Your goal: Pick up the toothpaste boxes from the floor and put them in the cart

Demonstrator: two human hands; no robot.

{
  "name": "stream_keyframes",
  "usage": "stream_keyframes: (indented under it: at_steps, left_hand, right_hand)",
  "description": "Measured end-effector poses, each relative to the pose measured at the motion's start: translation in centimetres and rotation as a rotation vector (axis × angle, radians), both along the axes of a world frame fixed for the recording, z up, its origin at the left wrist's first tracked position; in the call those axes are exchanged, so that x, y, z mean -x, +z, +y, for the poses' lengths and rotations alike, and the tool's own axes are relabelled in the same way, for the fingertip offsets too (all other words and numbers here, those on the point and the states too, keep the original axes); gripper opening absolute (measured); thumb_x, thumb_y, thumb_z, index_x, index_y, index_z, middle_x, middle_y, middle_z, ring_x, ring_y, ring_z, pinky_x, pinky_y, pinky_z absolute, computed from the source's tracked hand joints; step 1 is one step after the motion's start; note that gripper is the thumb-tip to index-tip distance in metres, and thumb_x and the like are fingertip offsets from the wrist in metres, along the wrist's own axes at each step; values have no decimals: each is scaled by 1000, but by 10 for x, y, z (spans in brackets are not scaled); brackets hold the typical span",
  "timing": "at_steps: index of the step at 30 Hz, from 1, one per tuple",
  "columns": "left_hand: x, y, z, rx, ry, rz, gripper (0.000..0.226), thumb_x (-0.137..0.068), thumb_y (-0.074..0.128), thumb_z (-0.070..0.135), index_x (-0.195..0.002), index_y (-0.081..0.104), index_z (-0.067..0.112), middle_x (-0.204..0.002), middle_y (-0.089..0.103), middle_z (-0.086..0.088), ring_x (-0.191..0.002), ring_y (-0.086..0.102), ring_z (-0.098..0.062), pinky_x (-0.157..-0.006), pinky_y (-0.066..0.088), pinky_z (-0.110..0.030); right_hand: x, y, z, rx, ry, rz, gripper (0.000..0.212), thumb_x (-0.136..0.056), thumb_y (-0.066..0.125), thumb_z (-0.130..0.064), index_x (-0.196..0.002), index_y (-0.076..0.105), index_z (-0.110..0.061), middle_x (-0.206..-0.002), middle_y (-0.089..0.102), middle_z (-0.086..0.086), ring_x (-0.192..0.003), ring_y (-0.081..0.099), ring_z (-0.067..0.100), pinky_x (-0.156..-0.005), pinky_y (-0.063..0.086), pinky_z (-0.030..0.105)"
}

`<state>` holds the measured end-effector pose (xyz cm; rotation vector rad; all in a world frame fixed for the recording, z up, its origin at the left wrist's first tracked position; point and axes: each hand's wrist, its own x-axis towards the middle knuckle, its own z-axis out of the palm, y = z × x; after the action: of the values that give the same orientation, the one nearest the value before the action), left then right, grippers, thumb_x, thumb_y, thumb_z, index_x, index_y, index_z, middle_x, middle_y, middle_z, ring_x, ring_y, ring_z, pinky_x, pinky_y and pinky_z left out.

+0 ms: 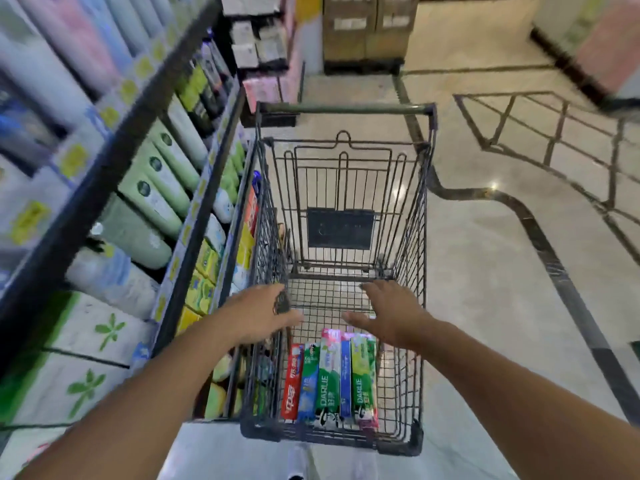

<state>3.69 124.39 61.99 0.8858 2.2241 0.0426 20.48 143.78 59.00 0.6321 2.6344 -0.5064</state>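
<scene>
A dark wire shopping cart (420, 216) stands in front of me, its near end toward my body. Several toothpaste boxes (329, 379) lie side by side on the cart's floor at the near end: a red one, blue ones, green ones. My left hand (261, 313) hovers over the cart's left side with fingers relaxed and holds nothing. My right hand (388, 313) hovers above the boxes, fingers spread, also holding nothing. Neither hand touches the boxes.
A shelf unit (114, 174) packed with tubes and boxes runs close along the cart's left side. Glossy tiled floor (502, 271) stretches to the right. Cardboard cartons (367, 29) stand at the far end of the aisle.
</scene>
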Motion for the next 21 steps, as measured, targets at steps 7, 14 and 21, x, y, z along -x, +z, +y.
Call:
stream_keyframes:
  at_steps: [7, 14, 21]
  left_hand:
    - [-1, 89, -18, 23, -49, 189, 111, -73, 37, 88, -159, 6, 27, -166, 13, -2, -151, 18, -26, -119, 25, -49]
    - [-26, 123, -35, 9, -98, 221, 102, -82, 38, 81, -160, 0, 26, -167, 7, -2, -153, 11, -26, -121, 19, -51]
    - [-44, 127, -113, 26, -112, 196, 114, -69, 28, 92, -159, -1, 29, -167, 3, -1, -153, 7, -25, -120, 19, -55]
  right_hand:
    - [-1, 86, 15, -135, 172, 59, 113, -69, 21, -90, -158, 9, -21, -165, 7, 8, -151, 6, 31, -120, 8, 52]
    - [-6, 122, -6, -137, 190, 58, 118, -66, 24, -91, -159, 4, -21, -166, 2, 9, -152, 3, 32, -120, 4, 53]
    - [-13, 133, -85, -150, 233, 66, 118, -65, 23, -91, -158, 6, -20, -165, 5, 10, -151, 6, 32, -120, 7, 53]
